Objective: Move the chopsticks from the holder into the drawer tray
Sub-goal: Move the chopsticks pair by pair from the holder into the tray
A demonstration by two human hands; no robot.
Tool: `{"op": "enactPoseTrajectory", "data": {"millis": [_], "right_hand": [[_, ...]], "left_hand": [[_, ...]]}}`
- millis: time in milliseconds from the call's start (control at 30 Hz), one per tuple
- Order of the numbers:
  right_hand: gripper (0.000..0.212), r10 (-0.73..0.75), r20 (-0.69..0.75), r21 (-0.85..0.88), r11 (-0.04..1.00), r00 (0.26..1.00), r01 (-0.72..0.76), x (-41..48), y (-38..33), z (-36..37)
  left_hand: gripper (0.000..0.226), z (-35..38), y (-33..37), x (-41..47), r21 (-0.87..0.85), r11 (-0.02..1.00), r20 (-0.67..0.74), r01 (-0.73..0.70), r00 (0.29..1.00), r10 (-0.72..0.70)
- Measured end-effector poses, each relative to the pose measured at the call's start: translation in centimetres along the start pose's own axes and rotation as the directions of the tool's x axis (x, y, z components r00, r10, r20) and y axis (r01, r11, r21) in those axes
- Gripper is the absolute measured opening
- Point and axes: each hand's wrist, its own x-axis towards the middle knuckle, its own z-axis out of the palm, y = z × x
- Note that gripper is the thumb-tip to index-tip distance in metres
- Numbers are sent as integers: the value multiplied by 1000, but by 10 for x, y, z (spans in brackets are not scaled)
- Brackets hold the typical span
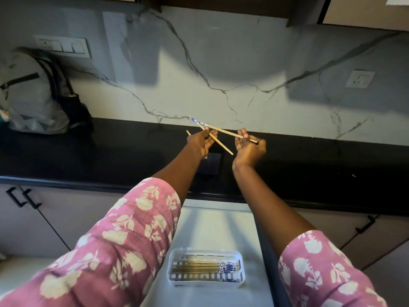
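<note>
Both hands are raised over the black counter. My left hand (200, 141) grips one bamboo chopstick (221, 145) that slants down to the right. My right hand (249, 147) pinches a second chopstick (223, 130) with a blue-and-white patterned end pointing up left; the two sticks cross between the hands. Below my left hand stands the dark square holder (211, 163), partly hidden by my wrist. In the open drawer (212, 224) near me sits a clear plastic tray (207, 268) with several chopsticks lying side by side, patterned ends to the right.
A grey backpack (33, 94) leans against the marble wall at the far left of the counter (110, 156). Wall sockets sit at upper left (63, 46) and right (359, 79). Cabinet doors with black handles (23, 197) flank the drawer.
</note>
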Motion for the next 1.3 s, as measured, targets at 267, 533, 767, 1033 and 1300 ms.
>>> {"op": "enactPoseTrajectory", "data": {"millis": [267, 533, 767, 1033, 1300], "right_hand": [[37, -13, 171, -228, 972, 985, 52, -17, 15, -18], [37, -96, 305, -355, 912, 948, 206, -12, 22, -31], [39, -50, 447, -343, 913, 893, 223, -12, 24, -43], [48, 62, 361, -340, 938, 931, 70, -12, 42, -35], [24, 48, 83, -300, 954, 995, -21, 0, 59, -28]], "left_hand": [[13, -10, -7, 18, -70, 993, -37, 91, 995, -94], [23, -10, -4, 19, -65, 985, 15, 158, 987, -157], [25, -6, -7, 13, -156, 966, 45, 208, 978, -203], [25, 4, -26, 3, -163, 952, 148, 258, 961, -235], [22, -21, -53, 13, 146, 944, 132, 294, 940, -313]]}}
